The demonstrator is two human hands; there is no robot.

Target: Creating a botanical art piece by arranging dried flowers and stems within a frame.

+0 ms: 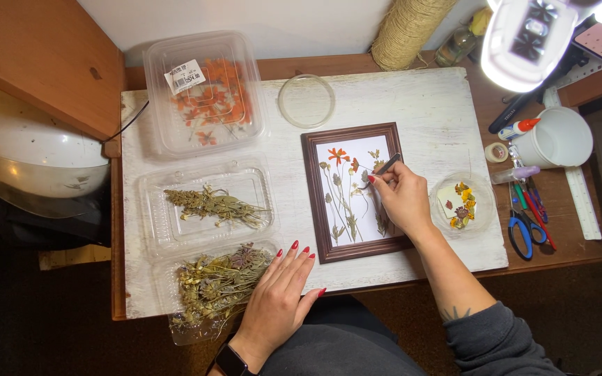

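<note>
- Right hand [400,197] over right part of brown picture frame [313,202], fingers pinched narrow on tweezers [387,165]; tips down among pressed flowers [346,191] on the white sheet inside frame.
- Frame lying flat, middle of white board [426,111], long side running away from the body.
- Left hand [278,298] flat, palm down, fingers spread wide, holding nothing; resting on near edge of board, touching right edge of nearest plastic tray.
- Nearest tray [210,285]: pile of dried greenish-purple stems, hanging partly over board's near edge.
- Middle tray [207,205]: few dried green sprigs, left of frame.
- Far tray [203,90]: dried orange flowers, white sticker on lid.
- Empty round clear dish [306,101] just beyond frame.
- Second round dish [462,203] right of right hand, small yellow and orange blossoms inside.
- Blue-handled scissors [526,233], pens, white cup [559,139], ruler [583,202] on wooden desk right of board.
- Twine spool [405,31] at back; lit magnifier lamp [524,42] top right.
- Dark watch on left wrist; grey sleeve on right arm.
</note>
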